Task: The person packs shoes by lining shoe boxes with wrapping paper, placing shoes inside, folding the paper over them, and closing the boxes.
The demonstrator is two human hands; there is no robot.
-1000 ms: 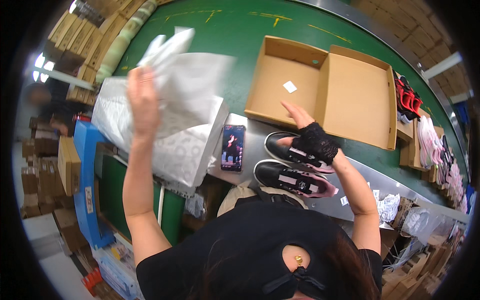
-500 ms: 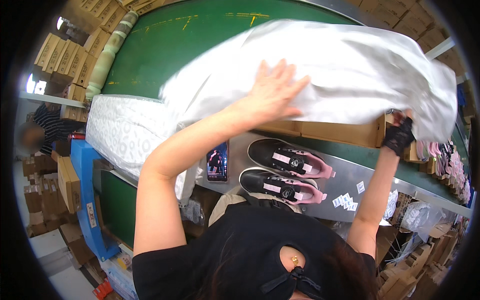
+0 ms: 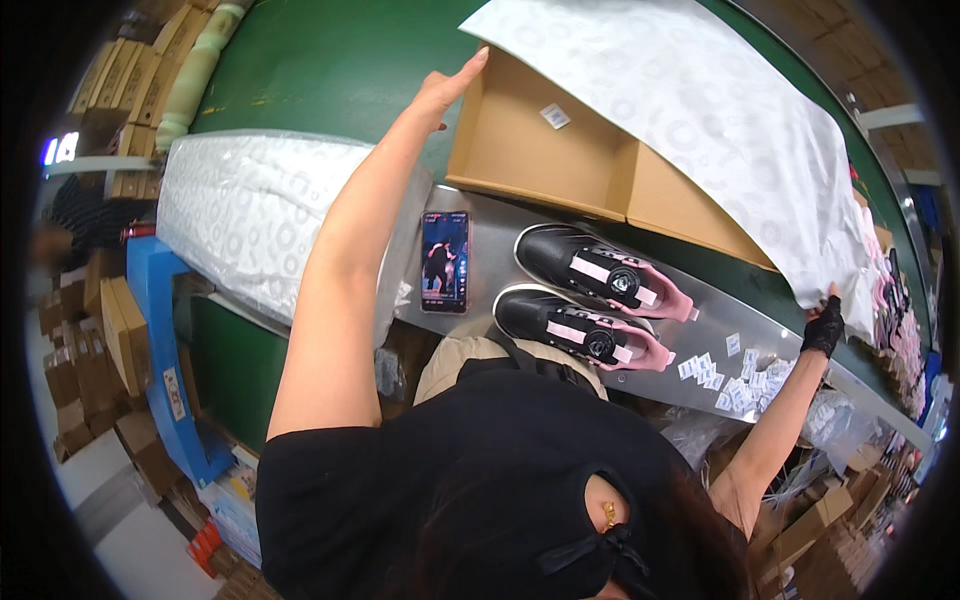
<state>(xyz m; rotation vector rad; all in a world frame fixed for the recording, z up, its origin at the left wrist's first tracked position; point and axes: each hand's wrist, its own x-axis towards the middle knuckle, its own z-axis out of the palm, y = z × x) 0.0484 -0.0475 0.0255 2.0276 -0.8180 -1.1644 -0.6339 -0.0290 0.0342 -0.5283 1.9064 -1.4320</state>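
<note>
My left hand (image 3: 452, 92) grips the far left corner of an open cardboard box (image 3: 545, 150), just below a corner of the paper. At the right, my right hand (image 3: 825, 325), in a black fingerless glove, pinches the near edge of a white patterned sheet of wrapping paper (image 3: 700, 100). The sheet slants over the box and hides its far right part. Inside the box lies a small white packet (image 3: 555, 116). Two black-and-pink shoes, one farther (image 3: 600, 270) and one nearer (image 3: 580, 328), lie side by side on the metal ledge in front of the box.
A plastic-wrapped stack of patterned paper (image 3: 260, 220) lies at the left, beside a phone (image 3: 445, 262). Small white packets (image 3: 745, 385) are scattered right of the shoes. Behind stretches a green work surface (image 3: 330, 75). A blue frame (image 3: 165, 370) stands at the far left. More shoes (image 3: 900, 340) are at the far right.
My left hand has left the paper's surface and moved to the box's corner. The paper has swung away and down to the right, uncovering the box's left part. My right hand still holds the sheet.
</note>
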